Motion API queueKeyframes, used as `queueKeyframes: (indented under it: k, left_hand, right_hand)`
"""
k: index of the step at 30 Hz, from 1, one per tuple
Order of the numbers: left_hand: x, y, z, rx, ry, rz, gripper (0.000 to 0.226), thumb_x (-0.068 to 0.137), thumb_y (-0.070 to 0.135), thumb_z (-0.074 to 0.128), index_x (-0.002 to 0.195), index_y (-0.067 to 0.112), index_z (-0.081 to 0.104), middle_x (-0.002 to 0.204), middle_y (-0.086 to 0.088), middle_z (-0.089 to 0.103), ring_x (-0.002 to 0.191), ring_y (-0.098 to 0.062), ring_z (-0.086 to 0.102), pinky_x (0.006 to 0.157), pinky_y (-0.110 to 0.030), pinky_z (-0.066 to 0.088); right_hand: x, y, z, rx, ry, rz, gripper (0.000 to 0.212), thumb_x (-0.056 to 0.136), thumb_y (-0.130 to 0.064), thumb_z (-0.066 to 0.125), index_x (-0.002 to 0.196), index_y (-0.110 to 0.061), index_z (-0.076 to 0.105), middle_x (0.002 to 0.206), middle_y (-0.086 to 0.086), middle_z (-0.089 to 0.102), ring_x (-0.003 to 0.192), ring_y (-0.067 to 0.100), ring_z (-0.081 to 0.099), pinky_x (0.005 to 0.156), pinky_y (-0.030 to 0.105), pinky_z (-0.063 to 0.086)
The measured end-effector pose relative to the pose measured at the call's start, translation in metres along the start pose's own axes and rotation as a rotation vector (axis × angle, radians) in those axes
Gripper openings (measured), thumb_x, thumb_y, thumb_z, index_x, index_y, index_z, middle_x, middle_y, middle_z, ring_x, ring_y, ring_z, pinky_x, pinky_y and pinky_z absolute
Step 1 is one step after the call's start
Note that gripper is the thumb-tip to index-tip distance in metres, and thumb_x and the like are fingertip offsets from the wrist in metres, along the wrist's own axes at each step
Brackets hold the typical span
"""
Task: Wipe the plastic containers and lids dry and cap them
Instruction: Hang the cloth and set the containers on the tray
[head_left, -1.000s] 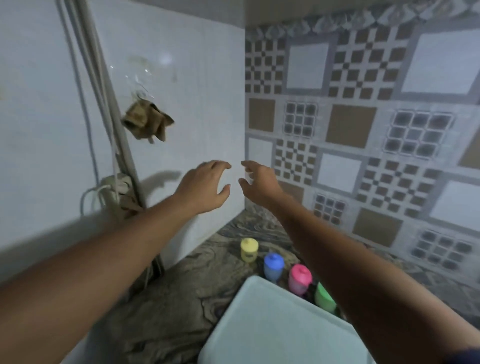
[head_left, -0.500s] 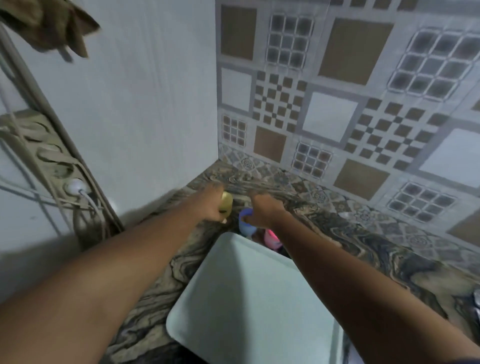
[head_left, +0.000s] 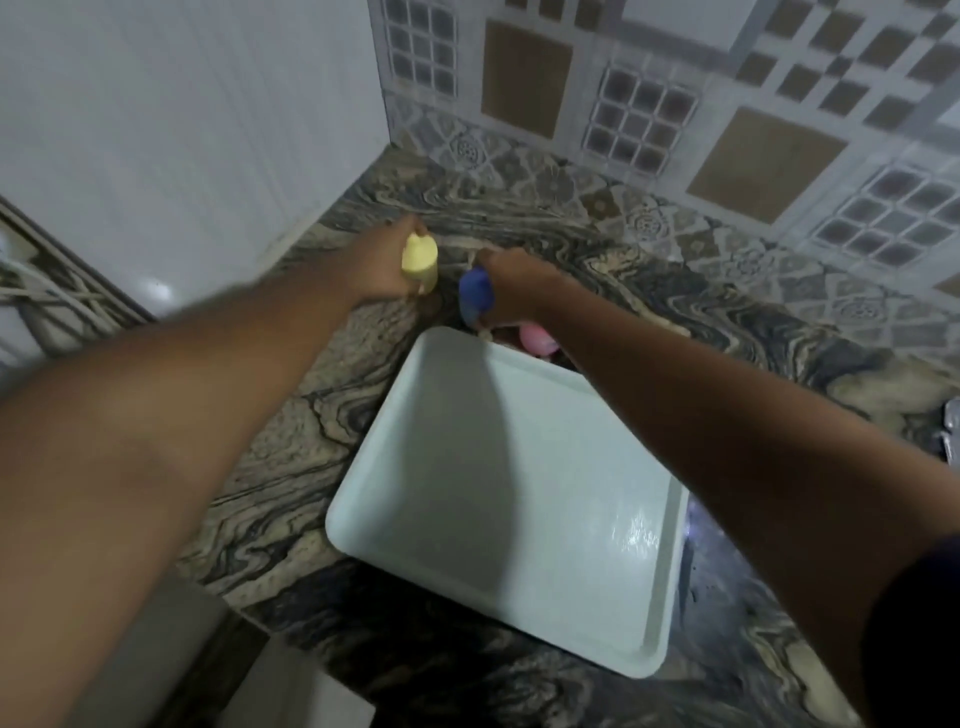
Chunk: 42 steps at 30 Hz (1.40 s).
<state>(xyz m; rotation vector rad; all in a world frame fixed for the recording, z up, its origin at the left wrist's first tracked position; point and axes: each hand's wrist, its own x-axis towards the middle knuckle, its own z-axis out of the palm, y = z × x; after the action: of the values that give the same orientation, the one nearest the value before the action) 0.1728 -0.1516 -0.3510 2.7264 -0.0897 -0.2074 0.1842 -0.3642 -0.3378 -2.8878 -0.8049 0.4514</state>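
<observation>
- Head view: left hand (head_left: 384, 267) is curled round the yellow container (head_left: 420, 258), near the counter's (head_left: 291, 467) back corner.
- Right hand (head_left: 517, 283) grips the blue container (head_left: 474, 291), just beside the yellow one.
- Pink container (head_left: 537, 339) stands at the tray's (head_left: 493, 493) far edge, partly hidden.
- Counter surface shows between the containers and the tiled wall (head_left: 675, 104).

A yellow container (head_left: 420, 260) and a blue container (head_left: 475, 293) show just above the middle of the frame, and part of a pink container (head_left: 537, 339) shows at their lower right. A pale mint-white tray (head_left: 467, 467) fills the centre. The tabletop (head_left: 649, 270) swirls in marbled black, grey and beige. The plain wall (head_left: 182, 104) at upper left is white. The tiled wall (head_left: 675, 104) at upper right mixes grey-white squares, plain brown squares and dark grid and checker patterns, with a border (head_left: 647, 223) of grey floral medallions along its foot. A dark navy sleeve (head_left: 914, 649) shows at lower right.
</observation>
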Motion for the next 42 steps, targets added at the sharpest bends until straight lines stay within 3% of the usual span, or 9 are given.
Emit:
queueKeyframes:
  k: [7, 12, 15, 20, 27, 33, 39, 42]
  left_hand:
    - [-0.004, 0.005, 0.0, -0.02, 0.008, -0.012, 0.061, 0.079, 0.017, 0.079, 0.131, 0.016, 0.046, 0.121, -0.023, 0.058, 0.105, -0.04, 0.059, 0.077, -0.039, 0.045]
    - [-0.015, 0.013, -0.025, -0.022, 0.036, 0.003, 0.072, 0.079, 0.018, 0.08, 0.14, 0.018, 0.042, 0.133, -0.02, 0.055, 0.117, -0.039, 0.055, 0.092, -0.043, 0.047]
    - [-0.026, 0.024, -0.049, 0.007, 0.07, 0.016, 0.08, 0.078, 0.02, 0.081, 0.146, 0.017, 0.039, 0.139, -0.019, 0.052, 0.124, -0.039, 0.052, 0.1, -0.042, 0.044]
    - [-0.05, 0.049, -0.066, 0.036, 0.034, 0.057, 0.078, 0.078, 0.018, 0.082, 0.145, 0.016, 0.043, 0.142, -0.015, 0.051, 0.127, -0.035, 0.05, 0.097, -0.033, 0.039]
    - [-0.095, 0.072, -0.032, 0.072, -0.07, 0.098, 0.077, 0.069, 0.026, 0.087, 0.137, 0.015, 0.051, 0.132, -0.012, 0.06, 0.116, -0.031, 0.059, 0.091, -0.036, 0.047]
    - [-0.112, 0.069, -0.006, 0.122, -0.084, 0.097, 0.076, 0.056, 0.05, 0.077, 0.125, 0.033, 0.051, 0.119, -0.006, 0.064, 0.105, -0.03, 0.063, 0.086, -0.041, 0.053]
    - [-0.113, 0.068, 0.007, 0.14, -0.084, 0.087, 0.077, 0.066, 0.038, 0.083, 0.135, 0.028, 0.051, 0.127, -0.011, 0.061, 0.114, -0.031, 0.059, 0.09, -0.036, 0.049]
    - [-0.111, 0.065, 0.014, 0.112, -0.109, 0.087, 0.072, 0.071, 0.028, 0.084, 0.135, 0.016, 0.053, 0.129, -0.012, 0.062, 0.114, -0.03, 0.059, 0.085, -0.032, 0.045]
  right_hand:
    - [0.002, -0.003, 0.001, 0.041, 0.006, 0.017, 0.066, 0.075, -0.028, 0.083, 0.127, -0.002, 0.055, 0.121, 0.022, 0.063, 0.11, 0.039, 0.061, 0.082, 0.038, 0.049]
    - [-0.009, 0.004, -0.043, 0.061, 0.134, 0.042, 0.071, 0.076, -0.038, 0.082, 0.13, -0.001, 0.055, 0.126, 0.021, 0.062, 0.113, 0.037, 0.06, 0.09, 0.036, 0.046]
    - [-0.023, 0.01, -0.082, 0.085, 0.209, 0.038, 0.075, 0.079, -0.04, 0.083, 0.136, -0.002, 0.053, 0.133, 0.02, 0.06, 0.119, 0.035, 0.058, 0.095, 0.036, 0.044]
    - [-0.063, 0.004, -0.105, 0.1, 0.27, 0.033, 0.072, 0.079, -0.038, 0.084, 0.135, -0.004, 0.054, 0.132, 0.016, 0.061, 0.117, 0.032, 0.059, 0.091, 0.033, 0.045]
    - [-0.108, -0.02, -0.051, 0.105, 0.193, 0.05, 0.071, 0.076, -0.04, 0.083, 0.13, -0.006, 0.054, 0.123, 0.016, 0.064, 0.111, 0.035, 0.061, 0.086, 0.037, 0.049]
    - [-0.12, -0.04, -0.003, 0.069, 0.127, 0.101, 0.068, 0.078, -0.039, 0.082, 0.131, -0.007, 0.053, 0.127, 0.016, 0.064, 0.119, 0.034, 0.061, 0.091, 0.036, 0.05]
    - [-0.116, -0.043, 0.021, 0.105, 0.082, 0.132, 0.065, 0.079, -0.029, 0.079, 0.13, -0.004, 0.049, 0.126, 0.017, 0.063, 0.118, 0.035, 0.062, 0.089, 0.04, 0.054]
    - [-0.115, -0.044, 0.029, 0.103, 0.085, 0.131, 0.066, 0.082, -0.028, 0.077, 0.135, -0.002, 0.046, 0.127, 0.017, 0.064, 0.119, 0.036, 0.061, 0.09, 0.04, 0.052]
